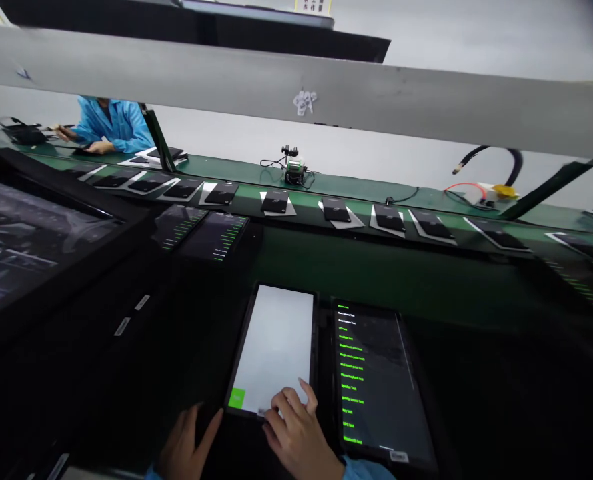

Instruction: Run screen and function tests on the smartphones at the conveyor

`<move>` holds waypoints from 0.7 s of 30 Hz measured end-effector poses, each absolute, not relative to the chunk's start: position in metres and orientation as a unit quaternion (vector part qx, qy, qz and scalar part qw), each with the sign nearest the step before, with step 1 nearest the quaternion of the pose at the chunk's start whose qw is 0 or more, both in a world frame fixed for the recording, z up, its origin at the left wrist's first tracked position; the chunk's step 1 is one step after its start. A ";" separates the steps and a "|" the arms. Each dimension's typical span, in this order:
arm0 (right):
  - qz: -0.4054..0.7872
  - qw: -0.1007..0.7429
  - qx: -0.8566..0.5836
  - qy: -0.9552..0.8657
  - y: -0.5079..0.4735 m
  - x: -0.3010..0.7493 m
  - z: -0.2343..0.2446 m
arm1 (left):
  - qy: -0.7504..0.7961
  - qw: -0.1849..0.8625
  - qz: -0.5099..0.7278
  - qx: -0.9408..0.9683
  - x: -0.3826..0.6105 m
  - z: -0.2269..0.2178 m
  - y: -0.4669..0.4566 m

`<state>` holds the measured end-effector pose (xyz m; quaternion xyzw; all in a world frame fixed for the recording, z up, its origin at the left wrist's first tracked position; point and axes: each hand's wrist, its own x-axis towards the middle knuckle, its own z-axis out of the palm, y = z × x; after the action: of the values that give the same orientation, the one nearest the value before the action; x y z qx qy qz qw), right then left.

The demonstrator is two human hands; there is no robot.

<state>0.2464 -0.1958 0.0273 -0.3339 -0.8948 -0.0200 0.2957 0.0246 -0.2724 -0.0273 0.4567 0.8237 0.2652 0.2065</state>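
Right hand [293, 433] is over the btm edge of a tablet [273, 343], fingers curled and spread, tips on the white screen (can't tell if it's gripping or only touching). Left hand [189, 447] is open, fingers apart, just off the tablet's lower L corner. Hands are apart, w/ the tablet between them, tilted in view on a dark surface. Its screen is white except for a green square [237, 398] at lower L. Just to its R, a 2nd tablet [376, 380] shows a list of green test lines, w/ a small white label [399, 456] at its btm edge. Blue sleeves [366, 470] show at the bottom of the frame.

Further up, two more tablets [196, 233] w/ green lines lie side by side. Beyond them, a green belt [346, 175] carries a row of black devices [276, 201] on white sheets, and a small camera rig [293, 167] stands on its far side. Far L, a co-worker [111, 123] in a blue smock has both hands at a dark device. A big monitor [36, 240] fills the L side, and a grey beam [296, 87] crosses overhead.
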 end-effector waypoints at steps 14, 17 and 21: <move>0.012 0.382 -0.491 -0.783 -0.182 0.291 0.075 | 0.837 0.334 0.301 0.313 0.028 0.005 -0.258; -0.014 0.399 -0.537 -0.743 -0.181 0.319 0.073 | 0.841 0.328 0.304 0.305 0.033 0.010 -0.258; -0.003 0.392 -0.561 -0.729 -0.189 0.343 0.059 | 0.840 0.341 0.306 0.290 0.033 0.014 -0.258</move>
<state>0.3425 -0.1886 0.0590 -0.5612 -0.7291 -0.0033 0.3918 0.0328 -0.2584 0.0136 0.2896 0.8402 0.3061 0.3413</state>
